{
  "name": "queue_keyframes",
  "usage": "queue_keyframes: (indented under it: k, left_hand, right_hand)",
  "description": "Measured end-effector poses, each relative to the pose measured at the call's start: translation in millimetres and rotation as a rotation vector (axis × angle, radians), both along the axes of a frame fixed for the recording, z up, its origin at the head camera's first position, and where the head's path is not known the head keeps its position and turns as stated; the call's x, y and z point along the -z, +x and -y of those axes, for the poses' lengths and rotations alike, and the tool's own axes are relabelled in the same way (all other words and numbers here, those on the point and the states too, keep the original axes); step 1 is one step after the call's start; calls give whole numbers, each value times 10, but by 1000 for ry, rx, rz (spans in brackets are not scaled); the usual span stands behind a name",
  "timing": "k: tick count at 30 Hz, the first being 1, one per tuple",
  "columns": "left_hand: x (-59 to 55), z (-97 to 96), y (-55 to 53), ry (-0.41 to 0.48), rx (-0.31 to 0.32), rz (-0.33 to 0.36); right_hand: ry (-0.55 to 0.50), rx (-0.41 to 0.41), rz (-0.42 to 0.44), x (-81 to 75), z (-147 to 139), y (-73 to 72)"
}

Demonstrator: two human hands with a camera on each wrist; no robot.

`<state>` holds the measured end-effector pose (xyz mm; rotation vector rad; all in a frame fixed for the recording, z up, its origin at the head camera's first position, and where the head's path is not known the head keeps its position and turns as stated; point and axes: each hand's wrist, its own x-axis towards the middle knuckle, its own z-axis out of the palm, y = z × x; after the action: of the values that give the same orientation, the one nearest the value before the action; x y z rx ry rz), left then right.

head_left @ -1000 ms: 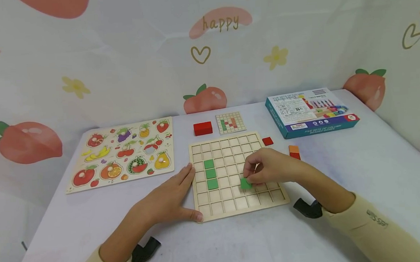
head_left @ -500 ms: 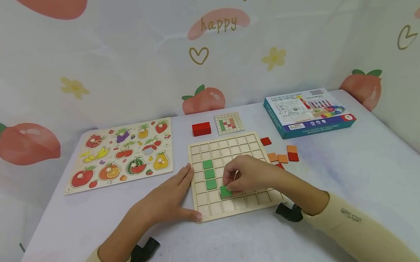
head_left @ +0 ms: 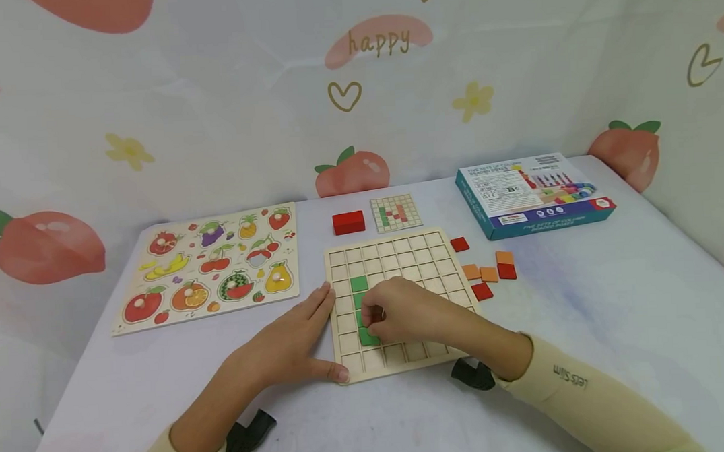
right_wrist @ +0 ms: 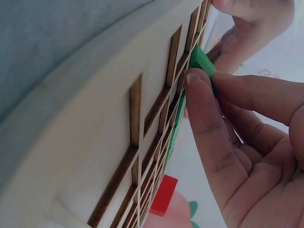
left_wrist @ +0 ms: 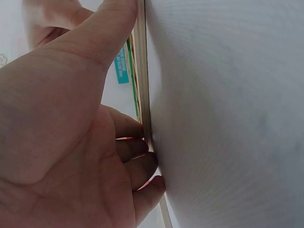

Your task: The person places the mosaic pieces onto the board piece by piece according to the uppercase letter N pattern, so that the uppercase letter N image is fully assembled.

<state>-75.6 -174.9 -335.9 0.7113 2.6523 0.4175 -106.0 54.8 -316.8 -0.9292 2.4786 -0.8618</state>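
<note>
A wooden grid board [head_left: 403, 260] lies on the table in the head view. My right hand [head_left: 405, 310] pinches a small green square tile [head_left: 369, 337] between thumb and finger, low over the board's left side. In the right wrist view this green tile [right_wrist: 203, 62] is tilted at the edge of a square recess. Several green tiles [head_left: 359, 283] form a column just above it, partly hidden by the hand. My left hand [head_left: 291, 344] rests flat on the table with fingertips and thumb touching the board's left edge; the left wrist view shows those fingers [left_wrist: 142, 166] along the rim.
Several orange and red tiles [head_left: 489, 274] lie right of the board. Behind it are a red block [head_left: 348, 222] and a small pattern card [head_left: 396, 213]. A fruit puzzle board [head_left: 209, 266] lies left; a boxed toy set [head_left: 533, 195] lies back right.
My right hand has carried the green tile left across the board to just below the green column, uncovering loose tiles at the right. My left hand stays at the board's edge.
</note>
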Motion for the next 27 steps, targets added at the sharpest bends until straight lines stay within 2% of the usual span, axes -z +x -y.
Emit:
queue_keyframes:
  k: [19,27]
  left_hand:
    - [0,8,-1,-4,4,-6]
    - [-9,-4,8,3,7,-11]
  right_hand:
    - [73,-1,-23,35,38,12]
    - [49,15,-6,21,-47,-16]
